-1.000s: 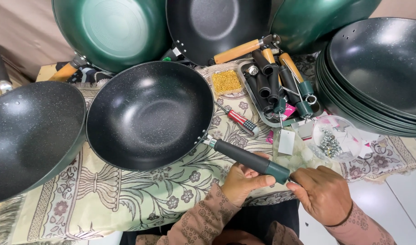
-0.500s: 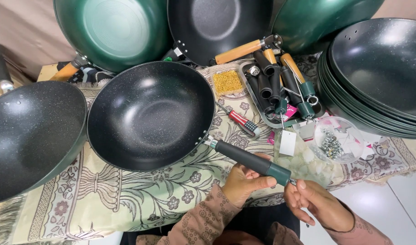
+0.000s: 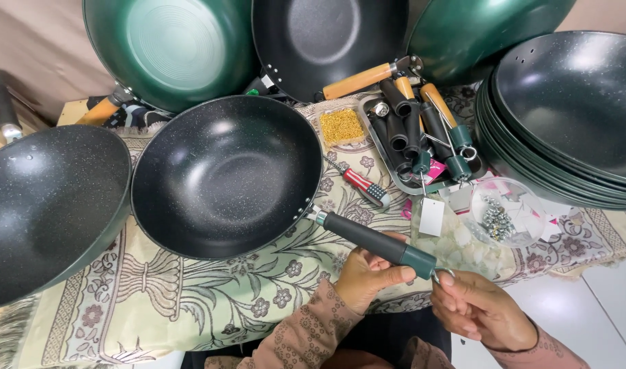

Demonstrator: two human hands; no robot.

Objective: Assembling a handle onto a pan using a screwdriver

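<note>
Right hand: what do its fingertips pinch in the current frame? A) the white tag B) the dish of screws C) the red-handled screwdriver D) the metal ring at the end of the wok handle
D: the right hand pinches the metal ring at the green end of the wok handle, which the left hand grips.

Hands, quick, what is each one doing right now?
Left hand: closed around the dark handle of the black wok.
Right hand: fingertips pinching the metal ring at the handle's end.

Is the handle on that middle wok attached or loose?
Attached: the handle meets the wok rim; the left hand grips it.
</note>
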